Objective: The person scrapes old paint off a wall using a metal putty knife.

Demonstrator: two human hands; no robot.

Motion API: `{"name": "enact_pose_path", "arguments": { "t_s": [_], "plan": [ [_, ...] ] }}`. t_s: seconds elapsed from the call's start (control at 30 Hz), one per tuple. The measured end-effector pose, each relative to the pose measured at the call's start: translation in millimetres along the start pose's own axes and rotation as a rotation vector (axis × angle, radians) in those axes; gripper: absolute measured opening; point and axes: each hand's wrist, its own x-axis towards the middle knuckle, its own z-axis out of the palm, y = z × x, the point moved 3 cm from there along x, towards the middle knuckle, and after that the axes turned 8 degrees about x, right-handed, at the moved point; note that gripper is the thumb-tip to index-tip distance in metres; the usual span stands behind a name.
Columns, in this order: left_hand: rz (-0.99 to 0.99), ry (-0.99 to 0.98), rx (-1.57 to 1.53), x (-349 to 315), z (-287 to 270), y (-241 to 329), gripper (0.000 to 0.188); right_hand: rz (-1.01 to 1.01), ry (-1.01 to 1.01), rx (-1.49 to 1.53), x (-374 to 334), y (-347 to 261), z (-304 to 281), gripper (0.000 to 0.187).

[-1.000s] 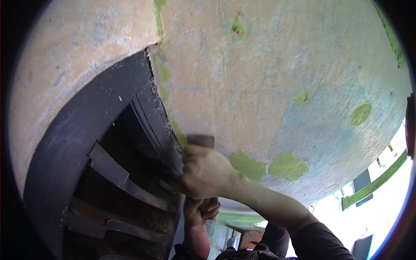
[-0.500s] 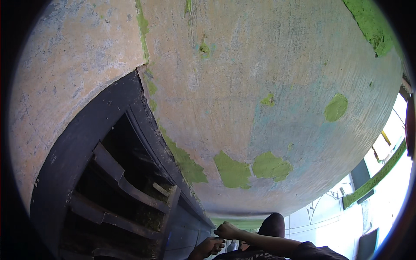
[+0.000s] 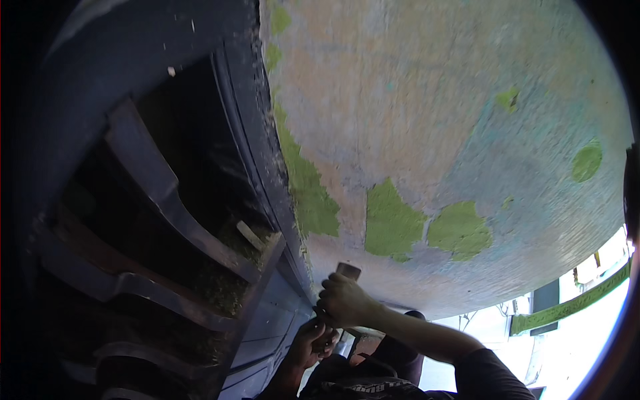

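Observation:
My right hand [image 3: 347, 301] is wrapped round a scraper, whose flat, squarish blade [image 3: 349, 270] sticks up past the knuckles in front of the lower wall. The handle is mostly hidden in the fist. Just below and to the left, my left hand [image 3: 312, 341] is closed with curled fingers, close under the right one; what it grips, if anything, is hidden. Behind the blade rises a worn wall [image 3: 413, 133] of bare, scraped plaster. Patches of green paint [image 3: 393, 220] remain on it, with another green patch [image 3: 460, 231] beside them.
At the left stands a dark window frame [image 3: 247, 120] with curved wooden slats [image 3: 150, 157] and a light stick [image 3: 250, 235] lying on its ledge. Blue-grey panelling [image 3: 267, 327] lies below it. A green beam [image 3: 567, 303] crosses a bright area at the right.
Both hands have risen slightly, and the scraper's blade now shows above my right fist. The view has shifted closer to the window frame, and the wall's patches appear larger and farther right.

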Motion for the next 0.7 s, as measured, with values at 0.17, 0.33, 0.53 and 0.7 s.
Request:
{"name": "enact_pose_path", "arguments": {
  "t_s": [0.17,0.33,0.53,0.7],
  "plan": [
    [0.392,-0.109,-0.089,30.9,-14.9,-8.1,0.043,-0.174,-0.167,-0.191,36.8,5.0,-4.2,0.030],
    [0.520,-0.158,-0.157,68.8,-11.4,-4.9,0.036,-0.179,-0.261,-0.272,50.3,20.4,-7.8,0.025],
    [0.639,-0.294,-0.236,94.1,-22.4,-21.7,0.034,-0.275,-0.267,-0.414,44.4,29.4,-3.9,0.018],
    [0.570,-0.089,-0.168,83.4,-9.4,-0.4,0.037,-0.399,-0.084,-0.478,44.9,36.2,0.3,0.018]
  ]
}}
